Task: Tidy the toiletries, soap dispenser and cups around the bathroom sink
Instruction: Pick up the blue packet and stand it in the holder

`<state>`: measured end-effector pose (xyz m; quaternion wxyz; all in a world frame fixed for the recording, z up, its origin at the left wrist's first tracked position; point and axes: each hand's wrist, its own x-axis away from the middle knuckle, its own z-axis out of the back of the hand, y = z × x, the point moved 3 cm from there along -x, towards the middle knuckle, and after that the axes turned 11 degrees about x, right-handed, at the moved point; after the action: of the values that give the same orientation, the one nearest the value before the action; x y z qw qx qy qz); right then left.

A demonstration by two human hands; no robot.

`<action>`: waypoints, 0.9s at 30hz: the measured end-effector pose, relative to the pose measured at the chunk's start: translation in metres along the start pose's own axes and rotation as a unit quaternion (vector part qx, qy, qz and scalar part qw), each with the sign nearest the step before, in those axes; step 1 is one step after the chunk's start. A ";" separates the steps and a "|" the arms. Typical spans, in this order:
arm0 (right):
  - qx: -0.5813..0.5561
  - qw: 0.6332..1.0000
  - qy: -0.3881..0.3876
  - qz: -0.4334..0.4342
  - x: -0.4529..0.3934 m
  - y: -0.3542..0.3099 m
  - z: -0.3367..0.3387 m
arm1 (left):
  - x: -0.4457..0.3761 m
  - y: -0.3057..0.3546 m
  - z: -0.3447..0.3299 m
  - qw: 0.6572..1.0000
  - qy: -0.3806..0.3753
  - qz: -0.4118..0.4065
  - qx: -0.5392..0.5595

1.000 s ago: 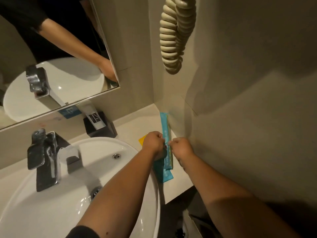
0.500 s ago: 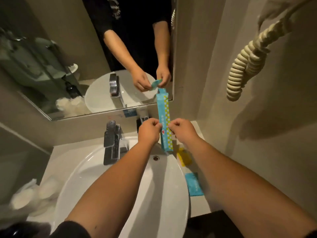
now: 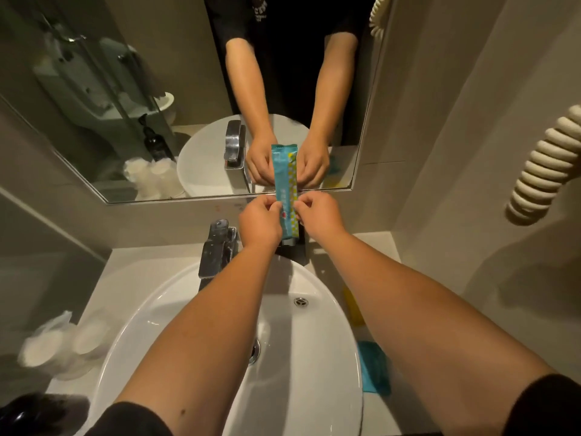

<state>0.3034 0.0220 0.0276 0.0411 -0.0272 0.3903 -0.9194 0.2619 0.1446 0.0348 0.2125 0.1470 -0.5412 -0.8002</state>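
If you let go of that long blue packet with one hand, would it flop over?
Probably only a little: the blue packet stands straight though both hands pinch it low down. It looks thin and likely light, and its glossy wrapper could be slippery.

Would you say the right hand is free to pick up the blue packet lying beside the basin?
Probably not yet: the right hand is pinching the long sachet together with the left hand. The blue packet itself lies uncovered under that forearm.

Sink (image 3: 330, 357) is set in desk (image 3: 138, 269); tap (image 3: 218, 247) behind it, wrapped cups (image 3: 63, 344) to its left, two packets (image 3: 374, 366) to its right.
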 end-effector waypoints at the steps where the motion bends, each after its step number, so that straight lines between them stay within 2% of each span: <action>1: 0.008 1.000 -0.009 -0.005 -0.001 0.004 -0.005 | -0.001 -0.007 -0.002 1.000 -0.001 0.012 -0.009; 9: 0.094 0.993 -0.062 -0.033 0.001 0.035 -0.032 | -0.003 -0.054 -0.022 0.989 -0.042 0.070 -0.123; 13: 0.130 0.989 -0.059 -0.029 0.001 0.034 -0.037 | -0.009 -0.060 -0.024 0.982 -0.048 0.078 -0.165; 21: 0.173 0.983 -0.046 -0.036 -0.002 0.039 -0.040 | -0.010 -0.062 -0.030 0.975 -0.056 0.077 -0.203; 27: 0.130 0.990 -0.034 -0.041 -0.001 0.044 -0.039 | 0.000 -0.056 -0.026 0.981 -0.042 0.062 -0.179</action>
<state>0.3031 0.0197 -0.0312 0.0197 -0.0689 0.2641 -0.9618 0.2636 0.1420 -0.0269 0.2614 0.0391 -0.4060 -0.8748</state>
